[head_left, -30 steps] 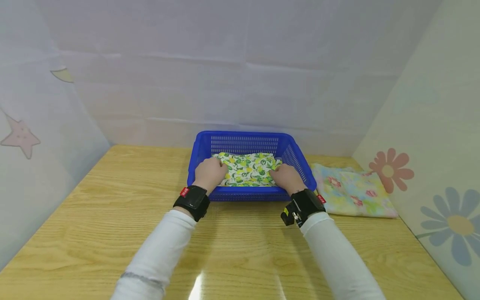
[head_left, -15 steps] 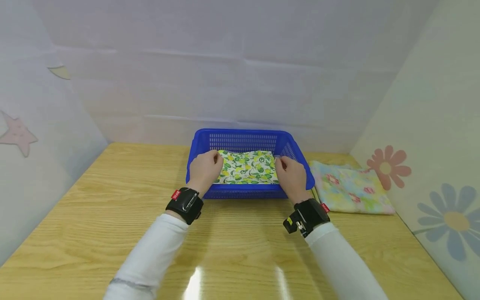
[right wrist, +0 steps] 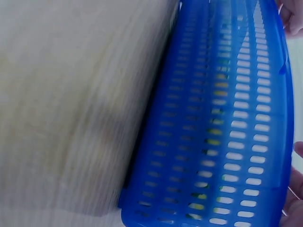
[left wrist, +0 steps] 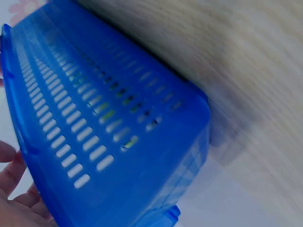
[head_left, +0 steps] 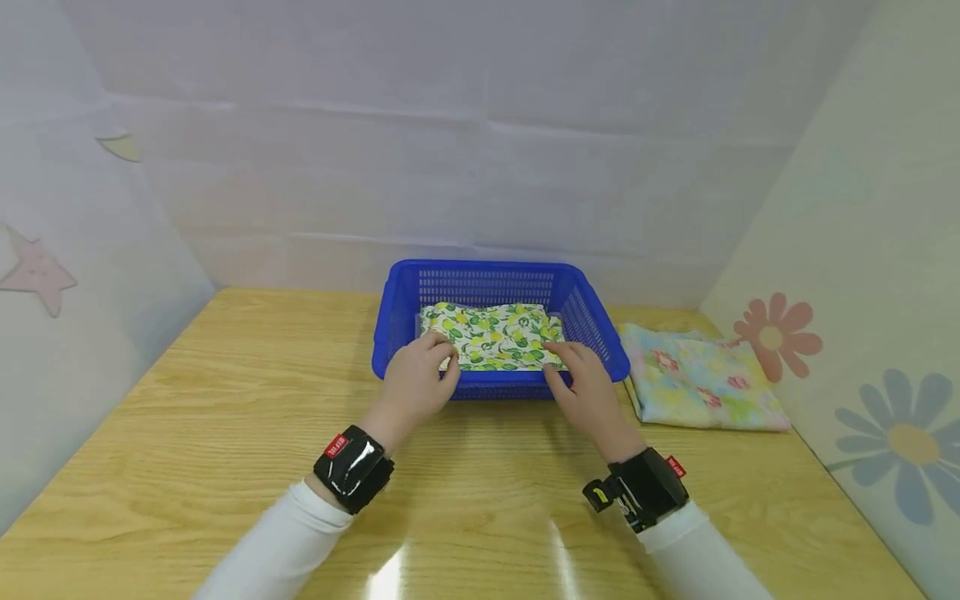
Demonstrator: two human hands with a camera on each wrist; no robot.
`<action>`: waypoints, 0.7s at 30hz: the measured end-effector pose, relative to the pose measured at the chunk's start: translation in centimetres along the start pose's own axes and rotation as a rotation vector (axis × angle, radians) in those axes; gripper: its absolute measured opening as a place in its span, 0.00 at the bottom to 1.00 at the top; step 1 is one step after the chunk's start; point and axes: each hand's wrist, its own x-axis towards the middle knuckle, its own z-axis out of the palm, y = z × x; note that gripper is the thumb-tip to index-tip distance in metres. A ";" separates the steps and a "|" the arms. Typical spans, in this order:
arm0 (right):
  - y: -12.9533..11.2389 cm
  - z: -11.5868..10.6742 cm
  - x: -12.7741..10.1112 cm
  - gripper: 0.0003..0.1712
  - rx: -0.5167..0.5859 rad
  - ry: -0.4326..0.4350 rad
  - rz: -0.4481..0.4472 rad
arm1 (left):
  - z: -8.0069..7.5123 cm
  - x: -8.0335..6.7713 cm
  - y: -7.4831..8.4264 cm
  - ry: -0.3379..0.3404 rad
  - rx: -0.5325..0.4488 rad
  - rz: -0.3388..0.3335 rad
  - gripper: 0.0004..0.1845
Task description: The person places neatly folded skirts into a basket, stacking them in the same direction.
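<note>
A blue slotted plastic basket (head_left: 390, 312) stands on the table in the head view. Inside it lies a white cloth (head_left: 498, 333) printed with yellow lemons and green leaves, flat with small ripples. My left hand (head_left: 418, 375) hovers at the near left of the rim, its fingers bent loosely and gripping nothing. At the near right, my right hand (head_left: 588, 392) holds its thumb and forefinger apart, fingertips close over the cloth's front corner. Both wrist views show the basket's front wall (left wrist: 142, 175), with fingers behind its rim and bits of cloth through the slots.
To the right of the basket is a folded pastel cloth (head_left: 705, 379) with pink flowers. A pale sheet wall (head_left: 480, 167) rises behind the wooden table (head_left: 480, 492), and patterned walls (head_left: 862, 275) flank it.
Both hands have drawn back from the cloth's side edges toward the basket's front rim. Their curled fingers have loosened. The cloth stays in the basket, its side edges now uncovered.
</note>
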 end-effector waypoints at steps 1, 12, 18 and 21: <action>-0.1 0.0 -0.4 0.17 -0.004 0.002 -0.014 | 0.1 -0.3 0.2 0.013 0.000 0.037 0.06; -1.9 -1.0 -4.1 0.08 0.011 -0.053 -0.150 | -1.0 -3.8 2.0 -0.057 -0.012 0.087 0.09; -1.6 -2.3 -5.8 0.09 0.094 -0.345 -0.023 | -1.8 -5.4 2.9 -0.245 -0.054 0.003 0.17; -1.3 -2.9 -6.7 0.12 0.136 -0.472 0.057 | -2.1 -6.4 3.2 -0.457 -0.047 -0.083 0.24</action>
